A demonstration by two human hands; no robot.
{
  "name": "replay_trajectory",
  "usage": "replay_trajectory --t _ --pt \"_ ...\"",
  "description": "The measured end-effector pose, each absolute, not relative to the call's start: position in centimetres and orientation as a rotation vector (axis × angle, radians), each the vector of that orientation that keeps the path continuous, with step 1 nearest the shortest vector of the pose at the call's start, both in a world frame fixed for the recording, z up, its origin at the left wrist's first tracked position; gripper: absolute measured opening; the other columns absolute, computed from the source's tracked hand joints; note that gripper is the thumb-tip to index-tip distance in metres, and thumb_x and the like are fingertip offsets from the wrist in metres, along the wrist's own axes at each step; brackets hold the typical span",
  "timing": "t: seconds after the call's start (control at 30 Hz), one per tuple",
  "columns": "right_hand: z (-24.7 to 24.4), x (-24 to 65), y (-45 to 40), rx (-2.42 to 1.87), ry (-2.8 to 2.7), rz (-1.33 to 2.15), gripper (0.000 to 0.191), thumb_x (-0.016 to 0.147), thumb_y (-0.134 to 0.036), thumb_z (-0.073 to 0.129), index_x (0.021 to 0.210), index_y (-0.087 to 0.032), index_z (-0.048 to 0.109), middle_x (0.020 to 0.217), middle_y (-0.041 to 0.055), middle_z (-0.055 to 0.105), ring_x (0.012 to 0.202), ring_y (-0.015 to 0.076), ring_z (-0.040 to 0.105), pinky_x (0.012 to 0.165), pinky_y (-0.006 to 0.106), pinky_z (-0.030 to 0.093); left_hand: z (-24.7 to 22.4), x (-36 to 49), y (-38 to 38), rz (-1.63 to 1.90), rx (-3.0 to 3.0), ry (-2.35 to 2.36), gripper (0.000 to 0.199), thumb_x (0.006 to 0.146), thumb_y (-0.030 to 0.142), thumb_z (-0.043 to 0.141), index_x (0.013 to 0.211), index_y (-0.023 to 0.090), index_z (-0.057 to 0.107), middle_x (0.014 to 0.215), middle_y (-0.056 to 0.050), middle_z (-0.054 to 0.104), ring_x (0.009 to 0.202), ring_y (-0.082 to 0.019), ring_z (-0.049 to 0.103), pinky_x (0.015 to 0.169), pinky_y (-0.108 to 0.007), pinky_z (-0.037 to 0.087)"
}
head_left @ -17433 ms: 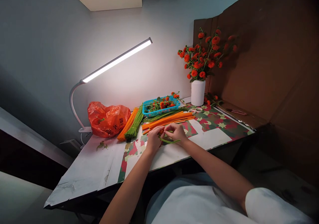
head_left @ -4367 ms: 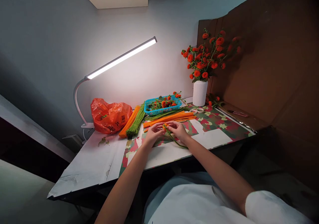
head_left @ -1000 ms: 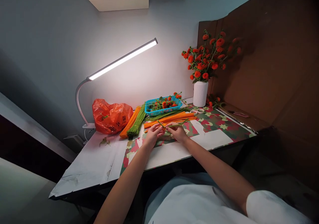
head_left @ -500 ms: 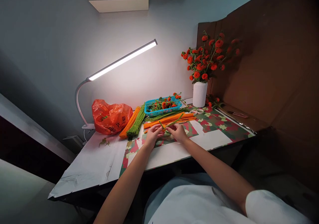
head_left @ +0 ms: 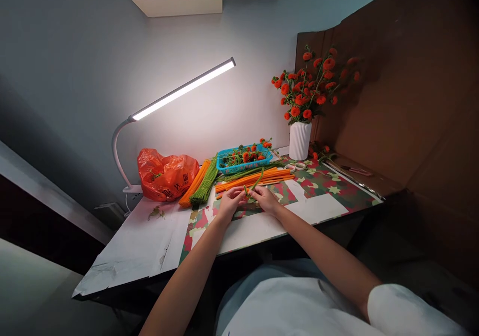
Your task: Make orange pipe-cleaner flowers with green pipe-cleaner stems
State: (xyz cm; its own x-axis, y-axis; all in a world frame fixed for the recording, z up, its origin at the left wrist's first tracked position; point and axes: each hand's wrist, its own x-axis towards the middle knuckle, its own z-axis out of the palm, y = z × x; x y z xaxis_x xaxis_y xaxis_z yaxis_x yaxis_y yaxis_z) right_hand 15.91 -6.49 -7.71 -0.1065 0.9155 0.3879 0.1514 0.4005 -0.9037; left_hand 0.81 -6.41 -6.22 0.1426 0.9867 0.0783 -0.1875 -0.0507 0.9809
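My left hand (head_left: 231, 203) and my right hand (head_left: 265, 199) meet over the table's front part, fingers pinched close together. Between them is a green pipe cleaner (head_left: 257, 178), its free end sticking up and to the right. A small orange bit shows at the fingertips, partly hidden by them. Just beyond my hands lies a row of orange pipe cleaners (head_left: 277, 175), with green ones behind it. A blue basket (head_left: 245, 168) farther back holds orange flowers on green stems.
Bundled orange pipe cleaners (head_left: 194, 184) and green pipe cleaners (head_left: 205, 186) lie left, beside an orange plastic bag (head_left: 164, 176). A lit lamp (head_left: 183, 89) arches above. At right stand a white vase (head_left: 300, 141) of orange flowers, tape rolls (head_left: 300, 166) and a cardboard wall (head_left: 404, 101).
The green pipe cleaner's free end has swung from leaning right to more upright. My right hand has shifted slightly left, toward my left hand.
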Motion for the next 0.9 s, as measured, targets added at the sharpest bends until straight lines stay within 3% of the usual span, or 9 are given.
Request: replay_trajectory --t 0.3,0.47,0.67,0.9 --pt "-6.7 15.5 -8.0 -1.04 -1.454 0.636 0.016 0.07 -0.032 0.067 0.066 -0.017 0.06 0.065 0.0019 0.062 0.063 0.0156 0.056 0.06 0.026 0.043 -6.0 1.0 -6.6 1.219 1.197 0.962 0.038 0.055 0.038 0.08 0.084 0.016 0.067 0.069 -0.001 0.069 0.057 -0.013 0.064 0.057 -0.024 0.055" --pt "-6.7 15.4 -8.1 -1.026 -1.427 0.605 0.015 0.073 -0.031 0.064 0.068 -0.018 0.062 0.066 0.0036 0.066 0.063 0.0171 0.061 0.062 0.028 0.048 -5.8 1.3 -6.9 1.219 1.232 0.954 0.038 0.052 0.039 0.081 0.08 0.017 0.068 0.071 -0.002 0.07 0.059 -0.015 0.066 0.058 -0.026 0.056" --pt "-7.0 15.2 -7.9 -1.033 -1.366 0.569 0.023 0.073 -0.031 0.065 0.091 -0.017 0.063 0.073 0.0044 0.07 0.065 0.0182 0.066 0.061 0.028 0.052 -5.8 1.4 -6.9 1.247 1.245 0.961 0.036 0.052 0.042 0.081 0.073 0.016 0.068 0.067 -0.002 0.07 0.061 -0.014 0.066 0.06 -0.025 0.055" --pt "-6.5 15.2 -8.4 -0.976 -1.497 0.456 0.011 0.076 -0.02 0.059 0.076 -0.02 0.07 0.077 0.0055 0.071 0.074 0.02 0.065 0.071 0.032 0.05 -5.9 1.4 -6.7 1.239 1.232 0.994 0.03 0.055 0.04 0.08 0.073 0.017 0.07 0.068 -0.001 0.07 0.057 -0.013 0.064 0.058 -0.025 0.055"
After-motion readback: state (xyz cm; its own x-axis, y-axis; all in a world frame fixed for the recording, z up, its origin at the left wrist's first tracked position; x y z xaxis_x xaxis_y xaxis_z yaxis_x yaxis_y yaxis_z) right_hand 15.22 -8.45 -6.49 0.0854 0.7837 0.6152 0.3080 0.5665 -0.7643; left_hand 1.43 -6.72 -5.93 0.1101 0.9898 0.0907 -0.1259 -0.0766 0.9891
